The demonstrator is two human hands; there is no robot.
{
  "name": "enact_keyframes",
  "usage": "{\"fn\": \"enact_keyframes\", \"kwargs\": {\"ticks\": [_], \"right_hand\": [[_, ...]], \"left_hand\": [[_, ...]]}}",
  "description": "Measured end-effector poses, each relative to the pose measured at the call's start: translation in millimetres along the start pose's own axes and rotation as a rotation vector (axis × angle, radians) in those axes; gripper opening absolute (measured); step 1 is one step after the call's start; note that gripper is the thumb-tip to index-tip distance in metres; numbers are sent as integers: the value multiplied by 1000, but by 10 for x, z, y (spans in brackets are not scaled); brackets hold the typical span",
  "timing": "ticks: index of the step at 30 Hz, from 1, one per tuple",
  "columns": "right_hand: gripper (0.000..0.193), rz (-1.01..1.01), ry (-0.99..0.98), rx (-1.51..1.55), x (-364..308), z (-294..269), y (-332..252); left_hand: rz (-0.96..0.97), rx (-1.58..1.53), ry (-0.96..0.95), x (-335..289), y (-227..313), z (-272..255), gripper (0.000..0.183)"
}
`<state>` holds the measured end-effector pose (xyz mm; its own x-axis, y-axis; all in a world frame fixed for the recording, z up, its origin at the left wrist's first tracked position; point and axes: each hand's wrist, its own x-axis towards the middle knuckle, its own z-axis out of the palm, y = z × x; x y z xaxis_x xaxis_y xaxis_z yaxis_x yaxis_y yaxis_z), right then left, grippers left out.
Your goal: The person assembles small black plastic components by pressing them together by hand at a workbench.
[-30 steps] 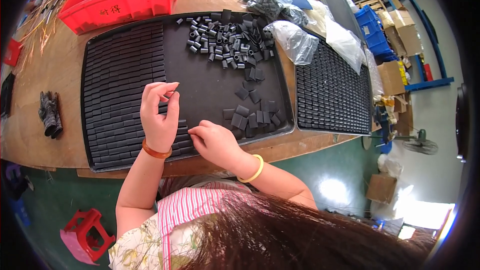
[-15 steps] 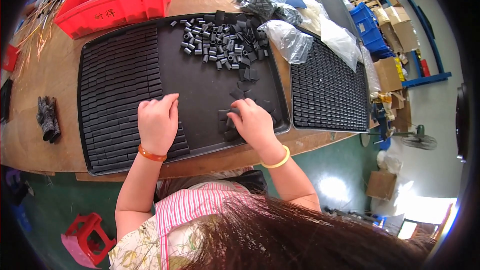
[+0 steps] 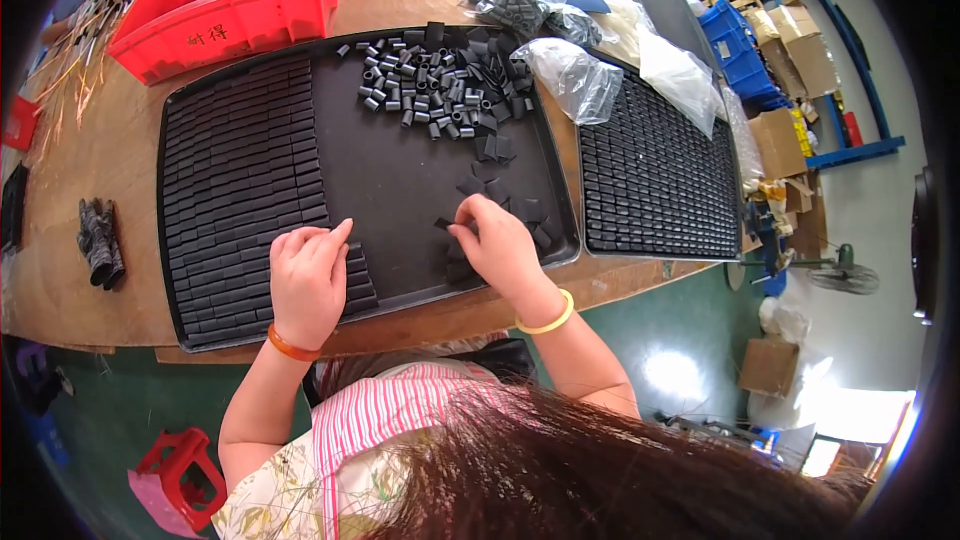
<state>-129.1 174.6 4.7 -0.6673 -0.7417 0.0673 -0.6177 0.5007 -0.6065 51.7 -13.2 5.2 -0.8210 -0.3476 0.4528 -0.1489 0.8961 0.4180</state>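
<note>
A large black tray lies before me, its left part filled with close rows of flat black pieces. Over the right end of the lower rows is my left hand, its fingers curled and pressed together; whatever may be between them is hidden. Thumb and forefinger of my right hand pinch a small flat black piece above the tray's right part. Loose flat black pieces lie scattered around and beyond that hand. Short black tubes are heaped at the tray's far side.
A red bin stands beyond the tray at far left. To the right, a second tray of packed black pieces lies partly under clear plastic bags. Dark gloves rest at the left. A red stool is on the floor.
My right hand has shifted slightly left and up, and a flat black piece now shows at its fingertips. My left hand has moved a little toward me, its fingers still together.
</note>
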Motion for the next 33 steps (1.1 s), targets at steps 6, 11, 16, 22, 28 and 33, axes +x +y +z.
{"fn": "enact_keyframes", "kwargs": {"ticks": [6, 11, 16, 22, 28, 33], "right_hand": [[21, 146, -53, 532, -15, -57, -53], [23, 1, -60, 676, -72, 106, -208], [20, 186, -71, 948, -43, 151, -116], [13, 565, -151, 1435, 36, 34, -13], [23, 736, -187, 1790, 22, 86, 24], [16, 677, -207, 1648, 38, 4, -218]], "left_hand": [[101, -168, -2, 176, 142, -41, 33], [233, -176, -93, 411, 374, 101, 40], [301, -116, -43, 455, 399, 193, 35], [184, -229, -44, 438, 253, 294, 32], [-28, -473, 9, 449, 153, 341, 20], [-46, -514, -25, 424, 137, 337, 22]]}}
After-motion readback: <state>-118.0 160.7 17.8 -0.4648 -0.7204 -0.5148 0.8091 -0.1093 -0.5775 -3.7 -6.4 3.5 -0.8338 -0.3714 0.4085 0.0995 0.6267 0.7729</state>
